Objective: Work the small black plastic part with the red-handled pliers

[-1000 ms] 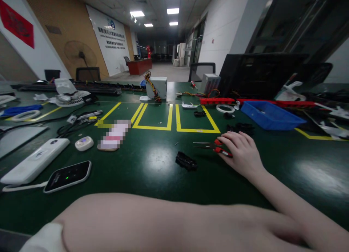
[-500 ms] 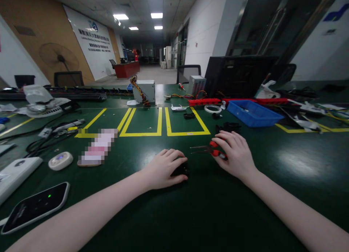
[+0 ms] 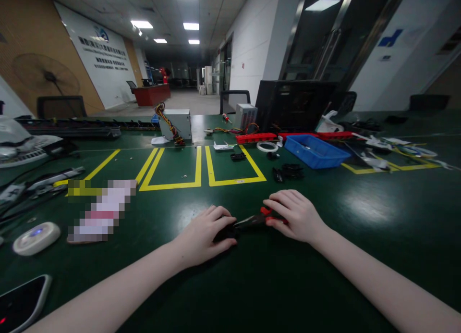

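My left hand [image 3: 212, 231] is curled around a small black part [image 3: 227, 233] on the green table, and most of that part is hidden under the fingers. Red-handled needle-nose pliers [image 3: 254, 221] are in my right hand [image 3: 294, 216], whose fingers wrap the grips. Their jaws point left and reach the edge of the black part by my left fingertips; whether they pinch it, I cannot tell. Beyond my right hand lie several black pieces [image 3: 288, 172].
A blue bin [image 3: 317, 153] stands behind the black pieces, near a red power strip [image 3: 255, 138]. Yellow tape [image 3: 173, 186] marks rectangles on the table. A power supply with wires [image 3: 178, 124] sits farther back. On the left are a pixelated object [image 3: 104, 210] and a white round device [image 3: 36, 238].
The pliers have come left and down, from apart to touching the area of the black part. My left hand keeps its hold. The whole view has shifted to the right.
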The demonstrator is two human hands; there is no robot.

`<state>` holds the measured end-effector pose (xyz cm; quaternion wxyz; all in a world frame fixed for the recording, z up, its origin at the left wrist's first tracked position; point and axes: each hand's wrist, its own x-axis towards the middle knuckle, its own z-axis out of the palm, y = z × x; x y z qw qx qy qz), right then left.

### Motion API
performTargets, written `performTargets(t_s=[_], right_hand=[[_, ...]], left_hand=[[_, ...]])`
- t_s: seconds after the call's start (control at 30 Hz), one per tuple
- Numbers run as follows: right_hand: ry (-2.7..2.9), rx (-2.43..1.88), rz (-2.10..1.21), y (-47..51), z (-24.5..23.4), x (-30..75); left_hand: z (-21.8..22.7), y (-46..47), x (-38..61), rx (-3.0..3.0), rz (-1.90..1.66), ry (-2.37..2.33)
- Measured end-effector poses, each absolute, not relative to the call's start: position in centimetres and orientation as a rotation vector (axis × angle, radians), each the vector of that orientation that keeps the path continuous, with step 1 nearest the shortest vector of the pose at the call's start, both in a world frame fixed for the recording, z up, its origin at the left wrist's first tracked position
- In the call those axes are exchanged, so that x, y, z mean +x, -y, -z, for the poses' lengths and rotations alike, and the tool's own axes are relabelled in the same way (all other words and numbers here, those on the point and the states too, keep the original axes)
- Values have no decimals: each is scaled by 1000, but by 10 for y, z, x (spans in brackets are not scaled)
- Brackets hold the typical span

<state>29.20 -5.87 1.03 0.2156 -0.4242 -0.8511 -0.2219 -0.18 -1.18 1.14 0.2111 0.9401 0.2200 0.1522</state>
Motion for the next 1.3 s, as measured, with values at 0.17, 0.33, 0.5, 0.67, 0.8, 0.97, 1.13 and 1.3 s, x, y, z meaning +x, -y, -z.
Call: performTargets(t_s=[0.17,0.33,0.5,0.67,0.8,0.97,1.13,1.3], right_hand=[[2313,-1233,566,63,-11,290],[2267,-1282,496,68,-13,281],[2265,-1288,447,71,-13,274],[2243,-1298,410,72,-13,275],[2243,-1284,377,74,-14,275],[2262,-1261,354,75,-13,275],[2290,-1246,327,75,-11,275],[2301,-1253,306,76,-11,275]], left_hand=[[-11,12,-2,2529,-416,-612],[-9,12,-1,2497,-351,-630],[-8,13,1,2511,-340,-642],[-8,14,1,2518,-361,-640],[-8,14,2,2549,-338,-656],[-8,15,2,2593,-352,-691],[-10,18,2,2594,-353,-690],[-16,22,1,2551,-357,-675]])
